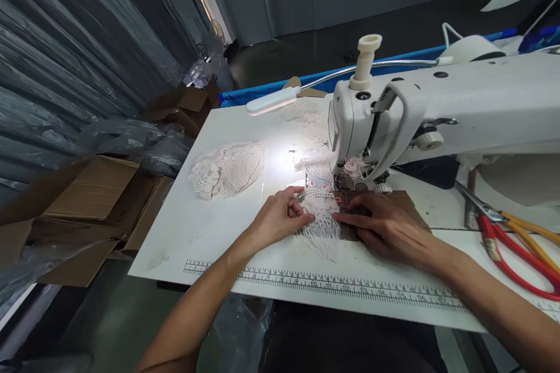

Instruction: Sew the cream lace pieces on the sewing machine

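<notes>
Fingertips working close to the needle while lace is being fed at centre frame.

Left hand (280, 218) is pressing flat on the lace piece (321, 227), fingers together and slightly curled, thumb and forefinger pinching its left edge; right hand (385, 224) is lying flat, fingers together and extended, pinning the brown backing piece (405, 201) and the lace's right edge just below the presser foot (345, 182) of the sewing machine (437, 111). Judgement: the right fingertips are sitting nearest the needle area, so a sudden feed could be drawing them under it. Uneven pressure between the hands could be skewing the openwork lace and puckering the seam. Glare from the lamp (271, 102) is washing out the stitch line. Red-handled scissors (511, 250), right edge, are lying well apart.
</notes>
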`<state>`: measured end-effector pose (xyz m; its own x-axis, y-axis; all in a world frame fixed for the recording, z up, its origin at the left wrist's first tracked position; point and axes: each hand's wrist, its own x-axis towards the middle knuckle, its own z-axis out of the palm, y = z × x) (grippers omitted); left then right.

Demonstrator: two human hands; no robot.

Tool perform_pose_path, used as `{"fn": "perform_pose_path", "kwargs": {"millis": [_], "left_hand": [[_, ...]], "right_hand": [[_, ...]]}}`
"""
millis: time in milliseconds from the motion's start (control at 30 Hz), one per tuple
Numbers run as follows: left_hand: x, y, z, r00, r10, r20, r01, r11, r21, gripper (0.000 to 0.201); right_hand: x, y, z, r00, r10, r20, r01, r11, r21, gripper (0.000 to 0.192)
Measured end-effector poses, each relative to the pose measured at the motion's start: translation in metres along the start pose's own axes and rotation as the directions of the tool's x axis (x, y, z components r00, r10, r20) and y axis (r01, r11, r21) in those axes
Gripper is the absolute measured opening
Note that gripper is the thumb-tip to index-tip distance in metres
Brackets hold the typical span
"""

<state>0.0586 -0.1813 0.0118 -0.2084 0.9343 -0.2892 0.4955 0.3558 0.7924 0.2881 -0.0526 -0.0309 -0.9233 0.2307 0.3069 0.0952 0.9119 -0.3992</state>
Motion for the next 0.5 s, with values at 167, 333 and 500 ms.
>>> {"fn": "perform_pose_path", "kwargs": {"millis": [167, 333, 500], "left_hand": [[-0.0002, 0.0003, 0.0, 1.0, 0.01, -0.011, -0.01, 1.0, 0.005, 0.06], [-0.0024, 0.0031, -0.0008, 1.0, 0.01, -0.004, -0.01, 0.999, 0.034, 0.068], [-0.0047, 0.0043, 0.0004, 0.998, 0.043, -0.038, -0.039, 0.994, 0.098, 0.061]], "right_hand": [[-0.002, 0.0031, 0.0014, 0.999, -0.018, 0.026, 0.019, 0.999, -0.043, 0.041], [-0.0027, 0.0017, 0.0032, 1.0, -0.008, 0.029, 0.01, 0.996, -0.085, 0.04], [-0.0037, 0.0033, 0.0056, 1.0, -0.003, 0.024, 0.005, 0.997, -0.082, 0.039]]}}
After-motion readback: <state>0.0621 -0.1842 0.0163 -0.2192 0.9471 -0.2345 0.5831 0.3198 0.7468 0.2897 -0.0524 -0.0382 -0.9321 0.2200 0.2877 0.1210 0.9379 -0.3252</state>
